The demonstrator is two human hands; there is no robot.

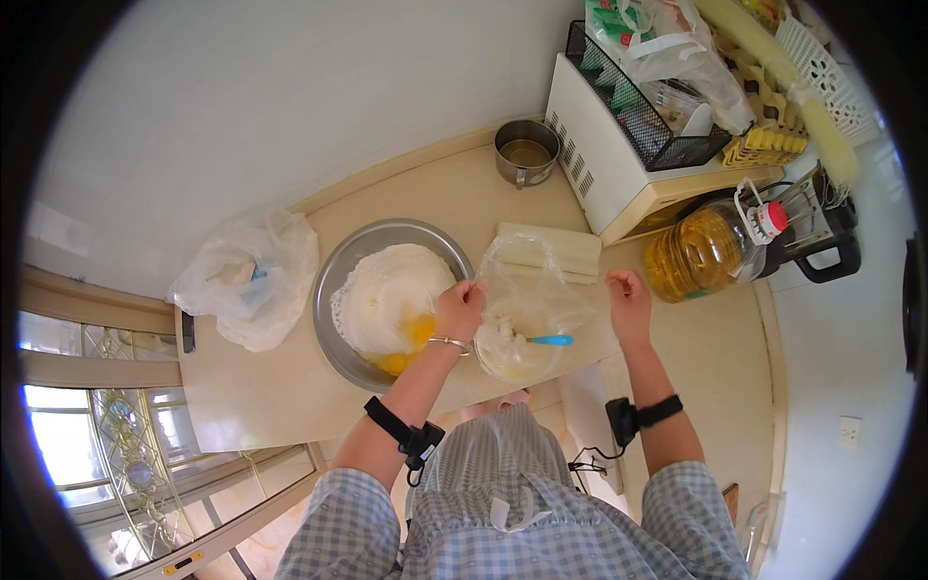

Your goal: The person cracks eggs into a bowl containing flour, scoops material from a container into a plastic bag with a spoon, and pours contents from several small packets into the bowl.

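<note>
My left hand (461,310), with a bangle at the wrist, is over the right rim of a steel basin (335,250). Its fingertips pinch together at the edge of a clear plastic bag (533,279). White flour (395,279) is heaped in the basin, with raw eggs (406,344) on its near side. The bag lies over a bowl (511,371) of pale, lumpy contents, and a blue-handled utensil (551,340) rests there. My right hand (628,301) hovers right of the bag, fingers curled inward, nothing visible in them.
A folded cream cloth or mat (573,250) lies behind the bag. A steel pot (527,148) stands near the wall beside a microwave oven (591,145). An oil jug (696,250) leans at the right. Another plastic bag (272,304) sits left of the basin on the counter (254,391).
</note>
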